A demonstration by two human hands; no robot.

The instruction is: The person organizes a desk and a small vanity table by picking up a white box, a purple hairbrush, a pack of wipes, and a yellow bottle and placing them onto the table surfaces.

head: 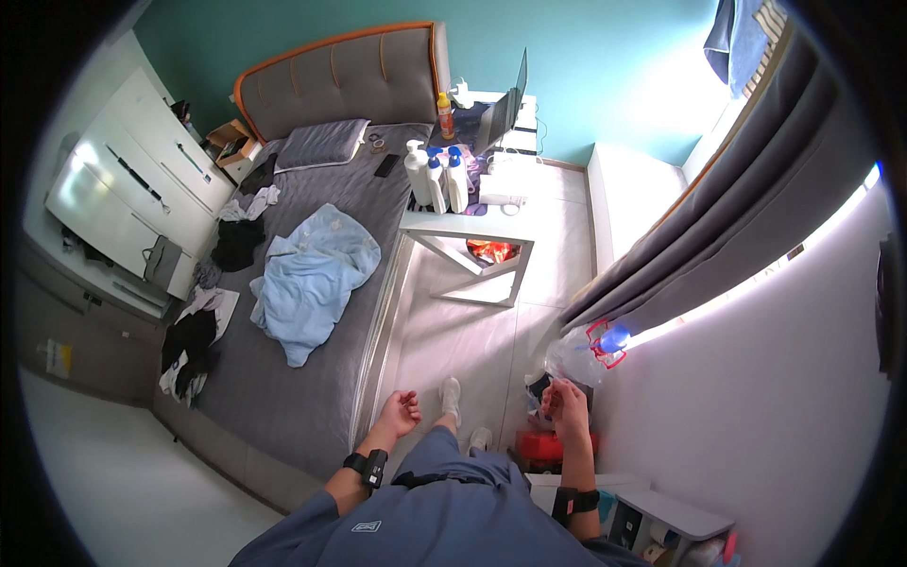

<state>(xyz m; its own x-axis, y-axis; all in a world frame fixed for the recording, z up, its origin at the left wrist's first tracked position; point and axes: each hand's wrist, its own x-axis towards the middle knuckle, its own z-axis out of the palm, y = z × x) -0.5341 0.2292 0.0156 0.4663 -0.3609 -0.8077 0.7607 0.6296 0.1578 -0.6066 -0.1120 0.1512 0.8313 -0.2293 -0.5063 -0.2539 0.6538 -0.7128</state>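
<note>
My left hand [402, 413] hangs over the floor beside the bed's near right edge, fingers loosely curled with nothing seen in them. On the right, my right hand [565, 405] is raised with curled fingers in front of a clear plastic bag [572, 354] and a red box [542, 446]; whether it holds anything is unclear. A crumpled light blue cloth [319, 273] lies on the grey mattress [283, 418]. Dark and white clothes [190, 340] are heaped along the bed's left side. Pump bottles [418, 173] stand together on the white desk [460, 225].
A laptop [502, 117] and a yellow bottle [445, 117] stand on the desk. Grey curtains [708, 198] hang at the right. A blue-capped water jug [613, 339] is beside the wall. Low shelves [673, 512] stand near my right side. A phone [386, 166] lies on the bed.
</note>
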